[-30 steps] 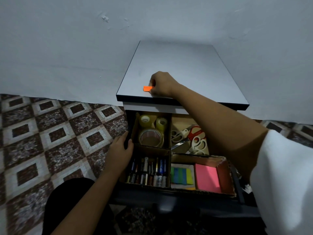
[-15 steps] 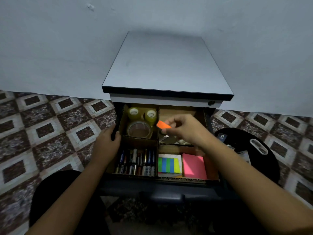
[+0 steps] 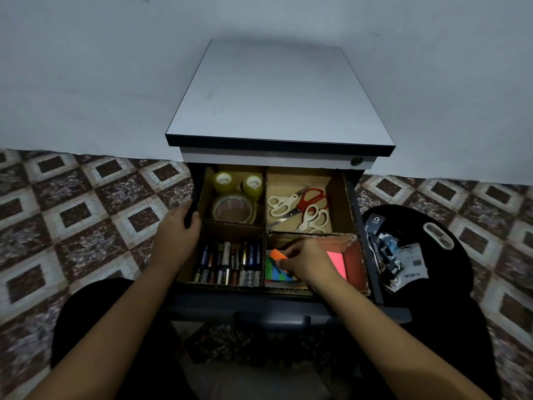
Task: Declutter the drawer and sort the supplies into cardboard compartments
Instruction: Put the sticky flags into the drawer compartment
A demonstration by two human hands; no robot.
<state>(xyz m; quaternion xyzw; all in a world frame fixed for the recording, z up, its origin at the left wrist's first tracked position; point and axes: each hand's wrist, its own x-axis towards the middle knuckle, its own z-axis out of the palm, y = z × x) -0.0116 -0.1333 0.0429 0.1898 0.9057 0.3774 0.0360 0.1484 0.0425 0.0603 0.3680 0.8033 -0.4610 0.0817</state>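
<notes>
The open drawer (image 3: 362,226) holds cardboard compartments. Tape rolls (image 3: 233,209) fill the far left one, scissors (image 3: 300,209) the far right, batteries (image 3: 227,264) the near left. In the near right compartment lie striped sticky flags (image 3: 272,271) and a pink note pad (image 3: 337,262). My right hand (image 3: 310,262) is inside that compartment, its fingers pinched on a small orange sticky pad (image 3: 277,254) just above the flags. My left hand (image 3: 178,232) grips the drawer's left edge.
The cabinet top (image 3: 277,93) is grey and bare, against a pale wall. A black bag (image 3: 427,249) with packaging scraps (image 3: 389,252) sits on the tiled floor to the right of the drawer. My dark-clothed legs flank the drawer front.
My right hand carried the orange pad from the cabinet top down over the drawer and into the near right compartment. The left hand stayed on the drawer's edge.
</notes>
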